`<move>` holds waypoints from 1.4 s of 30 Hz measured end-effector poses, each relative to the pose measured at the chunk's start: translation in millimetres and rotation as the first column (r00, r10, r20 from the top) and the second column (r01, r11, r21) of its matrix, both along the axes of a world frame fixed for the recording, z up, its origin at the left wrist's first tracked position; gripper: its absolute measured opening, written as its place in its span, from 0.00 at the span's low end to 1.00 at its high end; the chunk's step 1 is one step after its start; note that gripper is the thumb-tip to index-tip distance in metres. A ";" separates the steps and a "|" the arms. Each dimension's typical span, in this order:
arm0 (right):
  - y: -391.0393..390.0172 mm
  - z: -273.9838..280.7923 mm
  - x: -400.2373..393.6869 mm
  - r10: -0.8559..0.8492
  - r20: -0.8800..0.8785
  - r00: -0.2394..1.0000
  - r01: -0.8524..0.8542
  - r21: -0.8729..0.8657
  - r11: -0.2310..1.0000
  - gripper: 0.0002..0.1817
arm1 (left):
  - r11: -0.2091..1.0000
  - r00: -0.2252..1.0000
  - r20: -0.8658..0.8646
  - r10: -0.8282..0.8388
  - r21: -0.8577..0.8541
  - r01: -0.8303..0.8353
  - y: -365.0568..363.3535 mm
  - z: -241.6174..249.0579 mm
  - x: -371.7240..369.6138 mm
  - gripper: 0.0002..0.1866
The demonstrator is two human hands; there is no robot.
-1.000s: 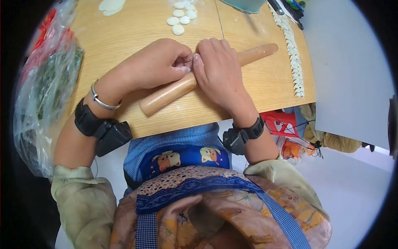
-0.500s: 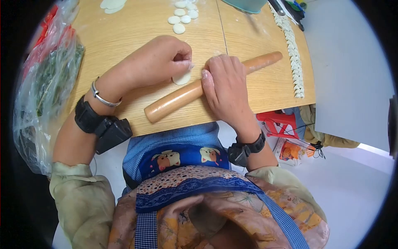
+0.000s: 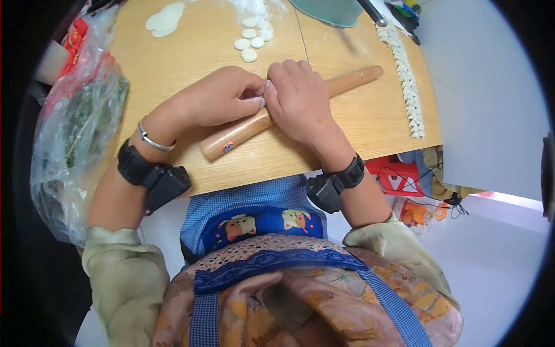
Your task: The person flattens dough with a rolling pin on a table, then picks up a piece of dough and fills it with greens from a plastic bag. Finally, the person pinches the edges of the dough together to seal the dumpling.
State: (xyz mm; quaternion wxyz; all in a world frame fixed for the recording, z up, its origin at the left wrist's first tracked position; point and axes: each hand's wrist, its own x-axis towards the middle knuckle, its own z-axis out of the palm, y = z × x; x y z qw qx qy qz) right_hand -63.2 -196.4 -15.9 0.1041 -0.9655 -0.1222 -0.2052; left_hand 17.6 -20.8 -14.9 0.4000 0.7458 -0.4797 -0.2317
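A wooden rolling pin (image 3: 238, 135) lies slantwise on the table, near end at the lower left. My right hand (image 3: 300, 103) is wrapped over its middle, thumb side toward my left hand. Close beside it, my left hand (image 3: 234, 97) is closed in a pinch, fingertips next to the right thumb. The dough wrapper at its fingers is now hidden by the hands and pin. Beyond them sit several small dough discs (image 3: 249, 55). Farther left, rolled wrappers (image 3: 166, 21) lie stacked and overlapping.
A long row of folded dumplings (image 3: 408, 87) runs along the table's right side. At the back stand a teal bowl (image 3: 329, 13) and a dark-handled utensil (image 3: 372, 11). A plastic bag of greens (image 3: 87, 124) rests at the left edge. Flour dusts the wooden table (image 3: 191, 61).
My right hand and the rolling pin have shifted left, and the pin has turned, showing a label. The hands are now together. The wrapper seen under my left hand has gone from sight.
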 end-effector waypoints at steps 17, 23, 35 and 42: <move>-0.9 19.9 3.4 -0.086 -0.331 0.940 0.069 -0.063 0.996 0.19 | 0.971 0.972 0.132 0.197 0.114 -0.212 -7.3 16.6 -29.3 0.16; 1.2 24.2 1.3 -0.096 -0.340 0.935 0.076 -0.073 0.994 0.19 | 0.946 0.953 0.158 0.260 0.158 -0.284 -12.2 13.4 -30.4 0.16; -2.3 25.5 -5.8 -0.080 -0.304 0.949 0.073 -0.032 0.997 0.18 | 0.919 0.925 0.128 0.358 0.126 -0.373 -14.7 22.1 -51.1 0.13; -1.2 29.7 -5.8 -0.086 -0.369 0.926 0.077 -0.039 0.996 0.21 | 0.914 0.917 0.092 0.388 0.085 -0.396 -12.6 11.6 -44.4 0.13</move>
